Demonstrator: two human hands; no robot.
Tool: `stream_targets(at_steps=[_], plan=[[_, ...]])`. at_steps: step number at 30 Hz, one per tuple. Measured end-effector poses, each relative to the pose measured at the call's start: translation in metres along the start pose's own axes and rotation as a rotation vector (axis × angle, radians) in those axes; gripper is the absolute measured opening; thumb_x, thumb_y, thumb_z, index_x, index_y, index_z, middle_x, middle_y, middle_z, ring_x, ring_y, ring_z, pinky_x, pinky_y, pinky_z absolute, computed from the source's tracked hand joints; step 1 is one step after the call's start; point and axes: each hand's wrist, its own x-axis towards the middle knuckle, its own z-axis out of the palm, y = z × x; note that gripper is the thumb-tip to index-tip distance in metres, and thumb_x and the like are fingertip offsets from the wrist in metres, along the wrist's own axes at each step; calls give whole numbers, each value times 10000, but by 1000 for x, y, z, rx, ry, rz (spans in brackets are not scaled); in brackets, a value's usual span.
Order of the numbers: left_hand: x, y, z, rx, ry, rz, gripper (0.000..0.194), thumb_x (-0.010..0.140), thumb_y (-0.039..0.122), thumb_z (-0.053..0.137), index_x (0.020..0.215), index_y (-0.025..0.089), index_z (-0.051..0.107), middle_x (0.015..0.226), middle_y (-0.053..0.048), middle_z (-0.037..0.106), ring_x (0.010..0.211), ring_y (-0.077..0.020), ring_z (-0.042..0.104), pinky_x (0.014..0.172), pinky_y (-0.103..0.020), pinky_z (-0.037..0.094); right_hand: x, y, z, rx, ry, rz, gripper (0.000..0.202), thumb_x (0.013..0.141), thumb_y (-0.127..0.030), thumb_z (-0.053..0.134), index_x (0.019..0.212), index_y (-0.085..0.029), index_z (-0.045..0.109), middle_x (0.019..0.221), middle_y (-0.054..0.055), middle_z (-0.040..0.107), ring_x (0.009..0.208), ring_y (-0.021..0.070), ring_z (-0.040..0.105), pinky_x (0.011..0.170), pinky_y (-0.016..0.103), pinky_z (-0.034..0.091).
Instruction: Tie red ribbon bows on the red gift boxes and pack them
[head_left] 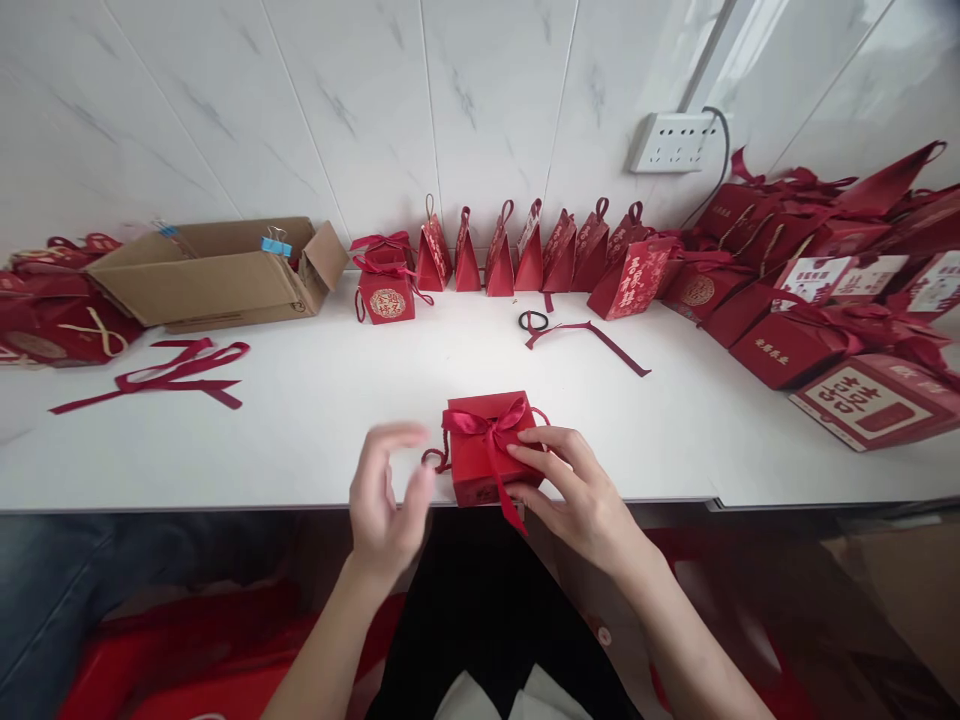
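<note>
A small red gift box [472, 461] with a bow of shiny red ribbon [489, 430] on its lid sits at the table's front edge. Dark red cord loops stick out at its two sides. My right hand [577, 487] grips the box's right side, fingertips on the lid by the bow and thumb low at the front. To the left of the box, apart from it, my left hand [390, 495] is raised and slightly blurred, fingers curved and apart from the thumb, with nothing between them.
Behind stand a cardboard box [225, 275], a small red box [386, 298] and a row of red triangular boxes [501, 265]. Many red boxes [787, 345] are piled at right, more at far left. Loose ribbons [176, 378] and a dark ring [533, 321] lie on the white table [315, 425].
</note>
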Motion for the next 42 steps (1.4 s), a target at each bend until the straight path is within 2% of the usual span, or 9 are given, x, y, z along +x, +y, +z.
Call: stream_targets(at_steps=[3,6,9,13,18,24,30,37,42], plan=[[19,-2,4,31,-54,-438,319,838,445,507,1043,205,553,1083,-76,567,953,-187,555,750,-299,470,1,-2,-5,14,13,-79,344,845,-263,593,1175,-195,525,1097,132,541,1031,250,551,915,476,483],[33,-2,9,38,-171,-568,366,789,526,522,929,192,579,1003,-65,597,889,-185,561,734,-292,453,12,3,-14,94,110,-55,373,856,-441,519,1108,-172,571,1060,133,562,1019,278,562,1014,585,340],[38,-2,11,64,-243,-615,372,756,552,543,828,187,549,843,-35,603,778,-172,563,679,-279,436,33,19,-18,197,154,244,299,911,-374,412,999,-185,627,974,100,589,932,228,588,871,458,479],[38,-1,13,24,-338,-658,363,763,551,522,745,189,519,705,0,566,614,-143,530,562,-255,402,56,37,-13,366,-109,424,220,831,-381,561,873,-191,663,948,70,603,830,180,599,761,344,512],[29,2,21,-39,-214,-646,338,770,513,530,700,183,516,740,-16,578,649,-141,528,554,-233,398,51,28,-5,453,-8,526,232,796,-371,586,657,-186,581,845,42,596,836,165,583,788,316,489],[16,3,30,-167,-74,-726,381,784,523,523,628,180,470,638,14,497,548,-100,466,476,-205,356,44,15,-4,628,81,733,305,705,-410,668,550,-173,552,906,68,612,907,198,590,776,316,490],[12,7,32,-251,-24,-727,354,807,483,530,644,177,452,629,35,451,536,-77,458,477,-189,356,37,16,6,746,207,837,318,686,-408,693,528,-169,554,980,82,634,950,220,596,810,333,455],[5,1,33,-268,-3,-713,348,806,504,530,690,179,486,683,21,499,594,-89,458,507,-193,353,28,24,13,862,234,844,338,664,-418,720,526,-163,546,925,70,633,841,199,612,738,316,464],[7,-3,32,-294,20,-727,326,799,465,545,652,182,477,630,33,464,579,-93,425,508,-201,325,27,20,4,605,241,714,271,761,-439,633,697,-179,600,939,81,626,910,229,605,807,391,476]])
